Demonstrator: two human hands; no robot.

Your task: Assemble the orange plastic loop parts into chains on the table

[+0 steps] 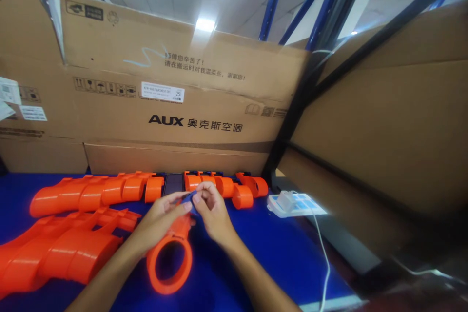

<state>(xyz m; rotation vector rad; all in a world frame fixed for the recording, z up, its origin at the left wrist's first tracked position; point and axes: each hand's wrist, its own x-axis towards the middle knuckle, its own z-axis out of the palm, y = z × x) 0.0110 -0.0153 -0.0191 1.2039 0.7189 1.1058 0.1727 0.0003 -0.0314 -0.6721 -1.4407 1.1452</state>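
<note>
The left hand [166,217] and right hand [212,210] pinch a small dark-blue piece [189,198] beyond a smooth orange plastic ring [179,233]; glossy, rounded orange parts [75,253] lie left.

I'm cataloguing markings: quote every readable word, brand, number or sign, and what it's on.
"AUX 奥克斯空调": cardboard panel.
"师傅您辛苦了!请在搬运时对我温柔些,谢谢您!": same panel, higher.
"25": white label; finer print blurred.
Up-arrow, umbrella signs: panel, left of label.
Far-left labels, other small print: too blurred.
</note>
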